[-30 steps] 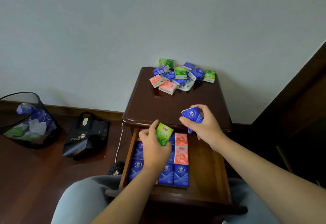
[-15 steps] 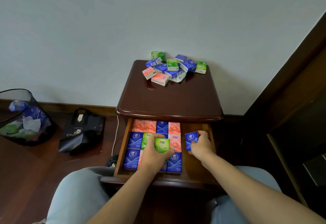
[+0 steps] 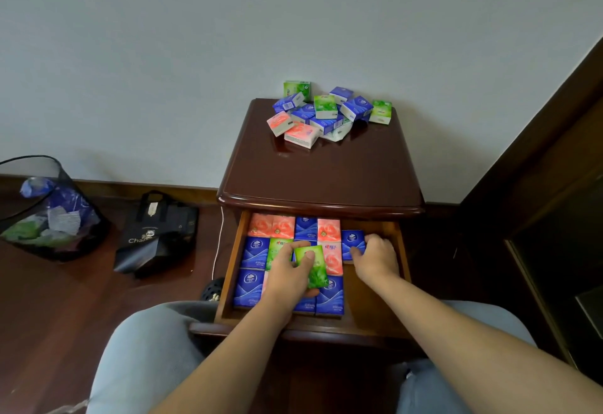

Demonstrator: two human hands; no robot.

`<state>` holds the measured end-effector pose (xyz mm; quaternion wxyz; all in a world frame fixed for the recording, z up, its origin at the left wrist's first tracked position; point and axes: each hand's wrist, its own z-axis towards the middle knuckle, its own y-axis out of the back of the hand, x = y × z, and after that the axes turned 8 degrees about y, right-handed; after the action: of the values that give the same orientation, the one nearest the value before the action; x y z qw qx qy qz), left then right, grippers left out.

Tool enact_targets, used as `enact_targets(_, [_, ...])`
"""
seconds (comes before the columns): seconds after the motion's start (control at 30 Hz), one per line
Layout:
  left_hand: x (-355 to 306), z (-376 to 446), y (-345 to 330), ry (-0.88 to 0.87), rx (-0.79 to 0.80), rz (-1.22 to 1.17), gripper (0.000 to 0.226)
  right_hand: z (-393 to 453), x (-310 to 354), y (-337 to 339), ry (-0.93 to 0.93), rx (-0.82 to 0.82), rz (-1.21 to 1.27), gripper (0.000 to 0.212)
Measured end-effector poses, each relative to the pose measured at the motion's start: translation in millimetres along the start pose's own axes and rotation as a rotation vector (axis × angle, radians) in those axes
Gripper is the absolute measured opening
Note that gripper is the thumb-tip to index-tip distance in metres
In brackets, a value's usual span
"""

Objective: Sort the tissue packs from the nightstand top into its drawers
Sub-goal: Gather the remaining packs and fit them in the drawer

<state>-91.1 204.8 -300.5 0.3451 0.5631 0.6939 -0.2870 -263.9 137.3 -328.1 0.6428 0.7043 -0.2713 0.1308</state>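
Over open drawer (image 3: pixel 399 250): left hand (image 3: pixel 287 275) fingers hold green pack (image 3: pixel 312 267); right hand (image 3: pixel 375 258) fingers grip blue pack (image 3: pixel 352 242)

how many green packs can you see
6: four in the pile on the nightstand, one in the drawer, one in the left hand. More may be hidden.

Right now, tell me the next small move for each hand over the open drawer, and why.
Probably lay both packs down and let go. The left hand holds a green tissue pack above packs already laid flat in the wooden drawer; the right hand holds a blue tissue pack at the edge of the bare strip on the drawer's right side, where it would fit.
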Motion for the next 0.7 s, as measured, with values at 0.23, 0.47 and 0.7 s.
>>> enact_targets(0.23, [-12.4, -8.2, -8.1, 0.112, 0.029, -0.012, 0.018, -12.4, 3.4, 25.5, 0.097, 0.098, -0.053, 0.048])
enact_targets(0.47, [-29.4, -25.3, -29.8, 0.104, 0.056, 0.056, 0.068, -43.0, -6.6, 75.4, 0.629, 0.312, 0.276, 0.074])
enact_targets(0.7, [-35.5, -35.1, -63.2, 0.298, 0.425, -0.318, 0.028, -45.3, -23.0, 87.7, 0.702, 0.257, 0.248, 0.099])
